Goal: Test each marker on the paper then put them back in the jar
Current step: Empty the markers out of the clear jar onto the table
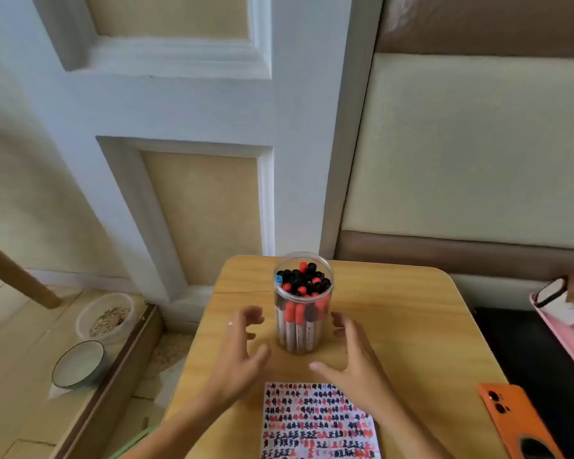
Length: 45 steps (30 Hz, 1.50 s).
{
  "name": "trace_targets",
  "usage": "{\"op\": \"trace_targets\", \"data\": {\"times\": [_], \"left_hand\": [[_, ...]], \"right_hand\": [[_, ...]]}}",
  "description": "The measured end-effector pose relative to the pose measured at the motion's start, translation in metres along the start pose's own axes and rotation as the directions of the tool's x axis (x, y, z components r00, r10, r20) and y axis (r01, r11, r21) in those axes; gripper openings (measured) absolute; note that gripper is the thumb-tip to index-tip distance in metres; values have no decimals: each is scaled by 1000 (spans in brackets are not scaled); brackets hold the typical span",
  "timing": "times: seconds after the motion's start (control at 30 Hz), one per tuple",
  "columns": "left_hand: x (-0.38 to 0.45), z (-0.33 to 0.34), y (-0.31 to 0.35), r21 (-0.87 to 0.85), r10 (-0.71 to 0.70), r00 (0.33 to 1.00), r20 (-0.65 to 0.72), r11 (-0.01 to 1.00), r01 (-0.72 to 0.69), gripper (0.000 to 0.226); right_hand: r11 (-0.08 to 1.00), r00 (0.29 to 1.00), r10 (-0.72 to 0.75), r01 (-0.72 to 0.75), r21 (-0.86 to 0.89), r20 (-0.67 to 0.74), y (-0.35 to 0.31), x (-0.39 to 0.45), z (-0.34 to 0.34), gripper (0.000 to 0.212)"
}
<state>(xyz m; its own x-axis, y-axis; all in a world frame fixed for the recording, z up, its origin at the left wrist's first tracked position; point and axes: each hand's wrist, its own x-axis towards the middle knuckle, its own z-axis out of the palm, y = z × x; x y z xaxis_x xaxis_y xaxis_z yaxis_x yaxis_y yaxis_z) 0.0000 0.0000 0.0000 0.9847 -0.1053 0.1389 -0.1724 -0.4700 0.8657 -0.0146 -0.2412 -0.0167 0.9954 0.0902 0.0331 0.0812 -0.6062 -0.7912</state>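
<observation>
Jar [303, 313] of markers stands between both open hands, untouched.

A home room: a small wooden table [395, 326] against a panelled wall [179, 104], with pet-food bowls [106, 318] on the floor at lower left.

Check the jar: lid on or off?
Off. The jar stands upright with an open mouth, marker caps showing inside. No lid in view.
</observation>
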Motion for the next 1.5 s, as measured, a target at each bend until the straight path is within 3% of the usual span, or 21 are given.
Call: {"op": "trace_targets", "data": {"times": [0.27, 0.47, 0.57, 0.67, 0.77, 0.87, 1.0, 1.1, 1.2, 1.27, 1.5], "left_hand": [[19, 23, -27, -106, 172, 984, 53, 980, -166, 46], [24, 29, -43, -149, 201, 979, 25, 969, -196, 46], [24, 27, -41, -169, 184, 983, 27, 970, -177, 37], [28, 24, -41, -237, 122, 992, 38, 965, -109, 38], [32, 22, -34, -384, 39, 999, -32, 922, -49, 30], [30, 21, -21, -427, 67, 985, -157, 895, -129, 23], [25, 23, -9, -313, 158, 942, -295, 916, -251, 16], [24, 30, -10, -339, 116, 978, -175, 925, -171, 18], [22, 41, -9, -499, -78, 997, 20, 863, 77, 28], [18, 46, -7, -543, -192, 979, 67, 816, 198, 30], [12, 45, -2, -503, -171, 977, 127, 838, 212, 29]], "right_hand": [[985, 986, -108, 123, 118, -126, 14, 30, 33, 109], [965, 972, -148, 182, 188, -183, 4, 40, 31, 116], [969, 968, -162, 193, 155, -191, -6, 44, 26, 109], [975, 962, -178, 201, 94, -209, -13, 43, 20, 99], [972, 942, -226, 235, 7, -249, -17, 38, 8, 106], [938, 925, -307, 256, -232, -222, -18, 32, -7, 112], [787, 908, -389, 239, -569, -157, -15, 22, -16, 112], [658, 899, -419, 203, -725, -128, -9, 17, -15, 111], [577, 912, -402, 184, -796, -80, -6, 13, -10, 107], [554, 919, -388, 179, -813, -62, -6, 10, -8, 106], [595, 961, -276, 159, -788, -15, -13, 10, -12, 114]]}}
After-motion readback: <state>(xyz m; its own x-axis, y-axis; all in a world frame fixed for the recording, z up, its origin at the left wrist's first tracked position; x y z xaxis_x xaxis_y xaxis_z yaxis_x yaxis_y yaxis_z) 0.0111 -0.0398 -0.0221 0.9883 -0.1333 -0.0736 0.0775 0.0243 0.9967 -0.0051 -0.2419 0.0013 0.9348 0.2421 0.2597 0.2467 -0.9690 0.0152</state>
